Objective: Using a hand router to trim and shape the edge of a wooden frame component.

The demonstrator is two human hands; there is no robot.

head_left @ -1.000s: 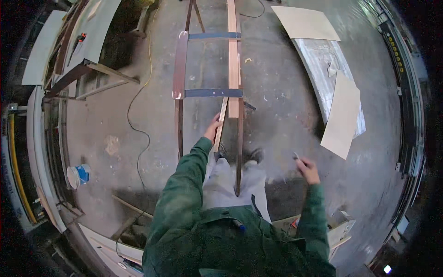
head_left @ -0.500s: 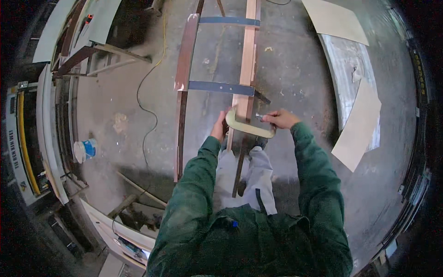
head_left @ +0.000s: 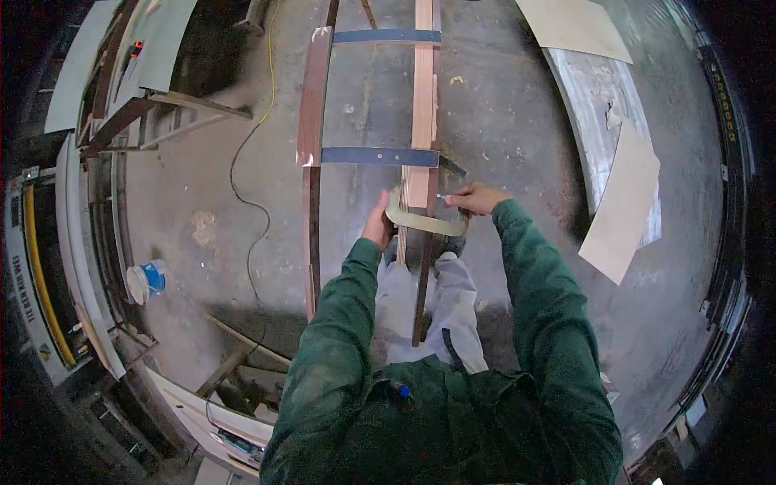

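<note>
A cream C-clamp (head_left: 427, 224) spans the light wood strip (head_left: 423, 89) and the dark rail (head_left: 432, 190) beside it, with its bow toward me. My left hand (head_left: 377, 222) is closed on the clamp's left end, thumb pointing up. At the other end, my right hand (head_left: 478, 199) pinches the clamp's screw, whose metal tip points at the rail's right side. Whether the jaws touch the wood, I cannot tell. Just beyond the clamp, a dark blue crosspiece (head_left: 380, 156) joins the rails.
The left rail (head_left: 314, 105) runs away from me. Pale sheets (head_left: 621, 206) lie on a wrapped stack at right. A white-and-blue bucket (head_left: 146, 281) and a cable (head_left: 252, 200) are on the floor at left, near workbenches (head_left: 158, 56).
The clamp has turned more level and sits closer around the strip and rail. My right hand has brought the screw nearer the rail's side. The whole view has shifted slightly.
</note>
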